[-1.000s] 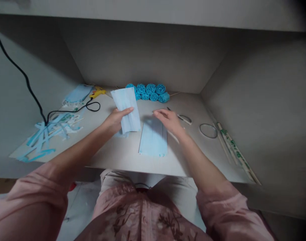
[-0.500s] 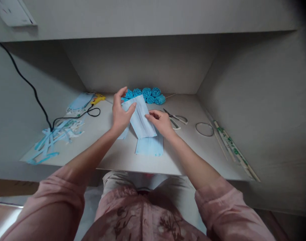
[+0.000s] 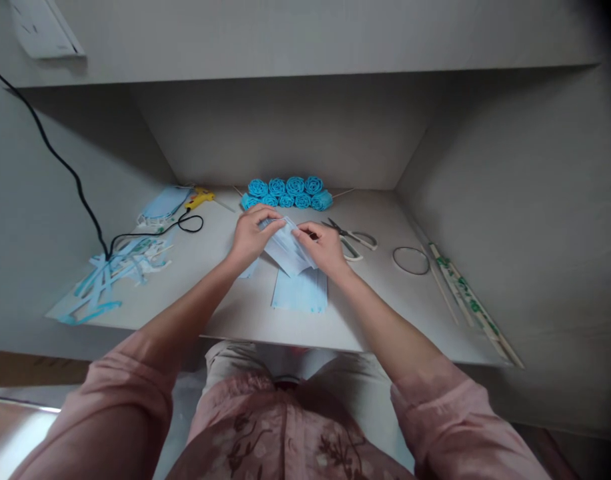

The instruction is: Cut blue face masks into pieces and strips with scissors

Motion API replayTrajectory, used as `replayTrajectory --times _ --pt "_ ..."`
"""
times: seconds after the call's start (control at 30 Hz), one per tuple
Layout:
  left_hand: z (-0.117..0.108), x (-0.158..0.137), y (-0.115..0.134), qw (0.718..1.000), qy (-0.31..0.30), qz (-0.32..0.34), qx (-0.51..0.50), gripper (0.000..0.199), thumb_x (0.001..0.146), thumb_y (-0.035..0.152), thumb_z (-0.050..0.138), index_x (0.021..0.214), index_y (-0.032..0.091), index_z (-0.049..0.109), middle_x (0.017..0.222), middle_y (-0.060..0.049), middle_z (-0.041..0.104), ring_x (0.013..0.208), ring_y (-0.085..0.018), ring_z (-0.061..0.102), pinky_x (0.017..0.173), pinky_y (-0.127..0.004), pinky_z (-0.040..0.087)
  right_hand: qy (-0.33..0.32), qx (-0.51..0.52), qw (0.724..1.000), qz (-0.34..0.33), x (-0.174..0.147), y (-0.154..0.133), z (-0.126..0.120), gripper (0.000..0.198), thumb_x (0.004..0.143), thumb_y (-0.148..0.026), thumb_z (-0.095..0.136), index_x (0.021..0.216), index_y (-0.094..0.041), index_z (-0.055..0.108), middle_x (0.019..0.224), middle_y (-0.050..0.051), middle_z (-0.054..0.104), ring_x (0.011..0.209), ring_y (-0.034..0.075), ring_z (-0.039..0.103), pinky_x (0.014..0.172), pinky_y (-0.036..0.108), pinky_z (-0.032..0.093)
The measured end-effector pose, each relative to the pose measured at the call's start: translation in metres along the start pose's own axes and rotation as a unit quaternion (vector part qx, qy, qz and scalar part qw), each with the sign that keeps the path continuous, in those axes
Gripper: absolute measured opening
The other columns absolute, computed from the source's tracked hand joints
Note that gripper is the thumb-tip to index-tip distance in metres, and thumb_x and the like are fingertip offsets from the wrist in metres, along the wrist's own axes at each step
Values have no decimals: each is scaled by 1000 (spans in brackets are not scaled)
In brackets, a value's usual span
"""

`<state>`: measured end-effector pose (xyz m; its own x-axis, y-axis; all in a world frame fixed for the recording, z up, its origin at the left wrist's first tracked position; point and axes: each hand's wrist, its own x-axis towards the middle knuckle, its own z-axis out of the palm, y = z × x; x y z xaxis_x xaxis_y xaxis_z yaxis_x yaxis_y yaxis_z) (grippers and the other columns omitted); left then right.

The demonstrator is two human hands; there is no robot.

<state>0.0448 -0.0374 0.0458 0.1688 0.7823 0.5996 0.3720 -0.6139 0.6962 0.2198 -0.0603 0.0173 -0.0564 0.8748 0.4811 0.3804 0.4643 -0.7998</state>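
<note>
Between my two hands is a light blue face mask sheet (image 3: 291, 255), bent and pinched along its upper edge. My left hand (image 3: 257, 233) grips its upper left part between thumb and fingers. My right hand (image 3: 321, 248) pinches it at the upper right. Below it, another flat mask sheet (image 3: 299, 293) lies on the table, partly covered by the held one. A corner of a further blue sheet (image 3: 249, 270) shows under my left wrist. Scissors (image 3: 358, 239) with pale handles lie just right of my right hand, one handle partly hidden by it.
Rolled blue roses (image 3: 286, 190) sit in rows at the back. To the left are a yellow glue gun (image 3: 201, 198) with a black cord, a mask stack (image 3: 164, 203) and cut blue strips (image 3: 103, 287). A metal ring (image 3: 410, 261) and wrapped sticks (image 3: 468, 293) lie right.
My left hand has come down and closed on the mask sheet, which was spread flat and is now bent over at the top. The view has shifted slightly.
</note>
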Motion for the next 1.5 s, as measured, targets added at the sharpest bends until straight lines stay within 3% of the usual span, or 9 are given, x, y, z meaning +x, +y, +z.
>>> replayTrajectory --times 0.23,0.53,0.8,1.0,1.13,1.23,1.37,1.5 --pt "3 0 3 997 -59 -48 -28 18 73 36 66 69 19 63 82 -3 64 87 -19 59 86 -32 44 -19 -21 999 -29 -1 3 0 23 84 -36 55 78 -18 68 71 0 63 67 14 55 67 24 41" --pt "3 -1 7 995 -40 -84 -39 16 70 33 67 75 18 63 82 -3 67 83 -18 60 80 -29 45 -1 -33 999 -30 0 1 0 21 83 -34 56 72 -18 63 66 -1 60 64 13 52 64 24 40" --pt "-2 3 5 988 -125 -84 -43 19 71 37 68 70 18 63 77 -2 65 79 -17 59 77 -29 46 -4 -46 998 -42 0 5 0 21 83 -35 54 71 -19 63 67 0 59 65 14 52 66 25 40" --pt "1 -1 6 993 -81 -56 -59 24 79 38 60 67 19 63 77 -2 64 81 -17 58 81 -30 45 -6 -43 998 -45 -1 3 1 19 82 -34 56 71 -19 63 67 0 60 64 13 52 66 25 40" --pt "-1 5 2 994 10 -62 -86 19 77 33 62 65 19 67 85 -4 68 90 -18 61 87 -30 45 -6 -36 999 -26 0 5 1 18 81 -33 57 72 -19 64 67 -1 61 64 13 52 65 25 40" --pt "-4 10 -2 984 75 -93 -130 16 76 32 64 69 18 68 82 -3 68 87 -17 61 85 -29 45 -3 -33 999 -22 1 6 1 18 81 -33 58 71 -18 64 65 -1 59 61 12 51 63 25 38" --pt "1 5 -5 965 49 -163 -197 23 73 39 69 70 16 66 74 -1 65 74 -13 57 72 -26 44 -2 -36 999 -22 0 8 1 18 81 -31 59 71 -17 64 64 -1 58 60 12 50 62 24 37" --pt "11 -4 -8 955 12 -186 -231 25 66 38 75 67 16 63 77 -1 65 73 -13 58 69 -24 44 -4 -35 999 -30 -1 9 3 18 81 -31 59 72 -17 65 63 -2 58 60 11 50 61 23 37"
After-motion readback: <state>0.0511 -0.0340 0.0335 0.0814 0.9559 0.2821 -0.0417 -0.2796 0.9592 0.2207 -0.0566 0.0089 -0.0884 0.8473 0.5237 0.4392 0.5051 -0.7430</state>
